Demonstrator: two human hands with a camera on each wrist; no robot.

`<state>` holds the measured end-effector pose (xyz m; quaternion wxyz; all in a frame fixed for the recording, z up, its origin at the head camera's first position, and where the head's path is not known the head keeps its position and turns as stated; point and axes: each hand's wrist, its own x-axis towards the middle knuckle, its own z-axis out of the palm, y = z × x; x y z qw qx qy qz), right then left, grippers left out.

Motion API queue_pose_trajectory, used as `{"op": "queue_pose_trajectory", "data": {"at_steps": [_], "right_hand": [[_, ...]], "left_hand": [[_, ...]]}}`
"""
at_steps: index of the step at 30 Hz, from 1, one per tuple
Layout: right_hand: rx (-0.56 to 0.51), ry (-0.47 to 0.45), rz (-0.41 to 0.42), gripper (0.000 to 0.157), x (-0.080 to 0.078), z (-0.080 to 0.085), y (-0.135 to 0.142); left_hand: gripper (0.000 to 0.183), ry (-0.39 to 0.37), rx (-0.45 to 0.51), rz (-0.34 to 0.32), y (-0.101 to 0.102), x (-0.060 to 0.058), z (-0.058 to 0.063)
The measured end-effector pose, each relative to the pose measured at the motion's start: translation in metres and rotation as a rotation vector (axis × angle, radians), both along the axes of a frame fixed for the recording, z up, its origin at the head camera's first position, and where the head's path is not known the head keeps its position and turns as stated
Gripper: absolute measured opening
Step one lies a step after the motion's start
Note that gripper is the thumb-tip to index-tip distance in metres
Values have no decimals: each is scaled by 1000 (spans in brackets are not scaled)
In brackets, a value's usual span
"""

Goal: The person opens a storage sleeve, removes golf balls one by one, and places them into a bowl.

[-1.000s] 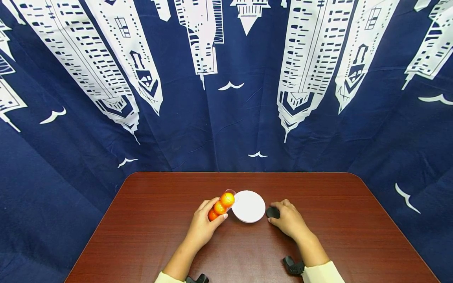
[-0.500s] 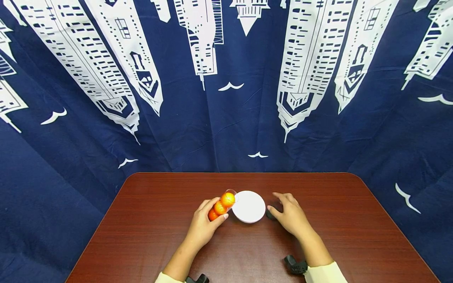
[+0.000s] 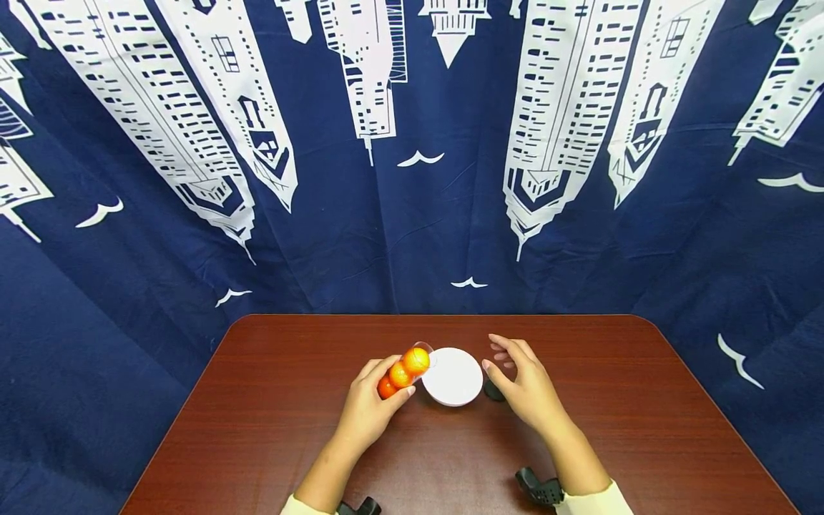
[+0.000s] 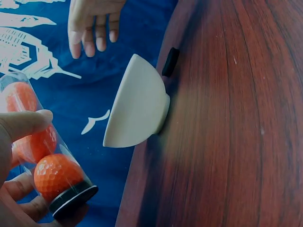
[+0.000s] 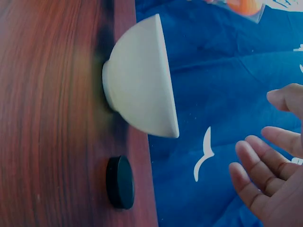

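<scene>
My left hand (image 3: pixel 370 408) grips a clear plastic tube (image 4: pixel 47 120) holding orange golf balls (image 4: pixel 57 176). It is tilted, its upper end beside the rim of the white bowl (image 3: pixel 453 378). A black cap (image 4: pixel 75 200) covers the lower end, while no cap shows on the upper one. On the other side of the bowl, my right hand (image 3: pixel 531 393) is raised above the table, fingers spread and holding nothing. A round black lid (image 5: pixel 122 183) lies flat on the table close to the bowl, partly hidden by the right hand in the head view.
The bowl stands upright on a brown wood-grain table (image 3: pixel 309 343). Behind the table hangs a dark blue cloth (image 3: pixel 412 236) printed with white buildings and birds. Each wrist wears a black camera mount, the right one (image 3: pixel 539 488) in fuller view.
My right hand has let go of the black lid, leaving it on the table, and has risen with its fingers opening. The left hand and tube have barely moved.
</scene>
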<state>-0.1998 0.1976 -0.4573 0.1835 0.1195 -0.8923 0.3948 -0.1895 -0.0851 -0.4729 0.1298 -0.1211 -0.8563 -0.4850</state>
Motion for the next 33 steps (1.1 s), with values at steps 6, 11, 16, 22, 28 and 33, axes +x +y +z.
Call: {"op": "queue_pose_trajectory", "data": {"at_steps": [6, 11, 16, 22, 28, 33], "right_hand": [[-21, 44, 42, 44, 7, 7, -7], [-77, 59, 104, 41, 11, 6, -12], [-78, 56, 170, 39, 15, 3, -17], [-104, 49, 247, 41, 19, 3, -24], [-185, -13, 295, 40, 22, 0, -28], [-246, -57, 325, 41, 23, -4, -32]], "left_hand": [[52, 4, -8, 22, 3, 1, 4], [52, 57, -70, 71, 7, 1, 4], [52, 122, -141, 106, 9, 2, 6], [54, 171, -212, 112, 11, 4, 8], [55, 232, -285, 122, 13, 7, 11], [56, 310, -367, 135, 15, 9, 10]]}}
